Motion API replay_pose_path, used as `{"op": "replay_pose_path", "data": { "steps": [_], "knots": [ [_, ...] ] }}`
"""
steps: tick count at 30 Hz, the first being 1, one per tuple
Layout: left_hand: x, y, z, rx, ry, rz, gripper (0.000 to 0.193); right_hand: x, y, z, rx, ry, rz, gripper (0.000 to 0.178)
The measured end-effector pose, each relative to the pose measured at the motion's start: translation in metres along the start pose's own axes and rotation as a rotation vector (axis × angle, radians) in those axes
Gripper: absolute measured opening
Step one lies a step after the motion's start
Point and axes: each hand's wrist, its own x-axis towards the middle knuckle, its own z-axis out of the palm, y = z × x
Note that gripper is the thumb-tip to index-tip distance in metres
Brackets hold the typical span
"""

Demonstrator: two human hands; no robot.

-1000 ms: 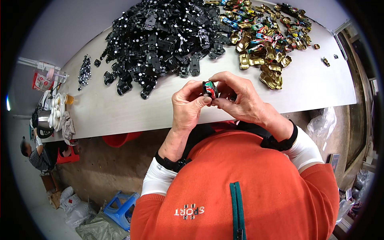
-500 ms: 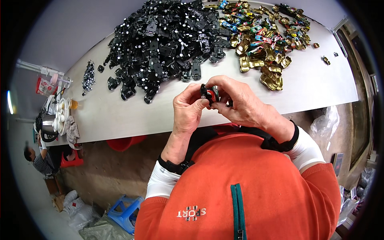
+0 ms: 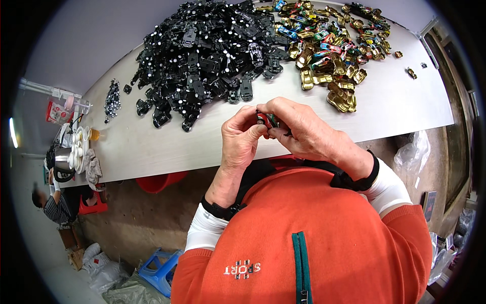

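Observation:
Close to the table's front edge, both hands are closed round one small toy car [image 3: 265,119]. Red and dark parts and a wheel show between the fingers; much of it is hidden. My left hand [image 3: 239,137] pinches its left end with thumb and fingers. From the other side my right hand [image 3: 306,129] grips it, thumb below and bent fingers above. Beyond the hands rises a large heap of black toy car chassis [image 3: 202,61] with pale wheels. To its right lie gold and multicoloured toy car bodies [image 3: 336,65].
The pale table [image 3: 142,147] also bears a small pile of wheel-like pieces [image 3: 112,101] at left. A tray with cups [image 3: 78,149] and a kettle [image 3: 63,163] stand at its left end. A red basin [image 3: 161,181] and a blue stool [image 3: 158,271] are below. A person sits far left.
The toy car has turned between my fingers, so more of its red side and a wheel now show. Both hands have barely shifted.

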Motion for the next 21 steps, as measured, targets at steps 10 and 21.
{"op": "replay_pose_path", "data": {
  "steps": [10, 21],
  "knots": [
    [0.009, 0.020, 0.007, 0.133, 0.004, -0.089, 0.038, 0.002, 0.007, 0.002, 0.311, 0.007, 0.219, 0.028],
    [0.009, -0.005, -0.006, 0.002, 0.210, -0.075, 0.015, -0.004, 0.022, 0.003, 0.304, 0.015, 0.404, 0.025]
  ]
}}
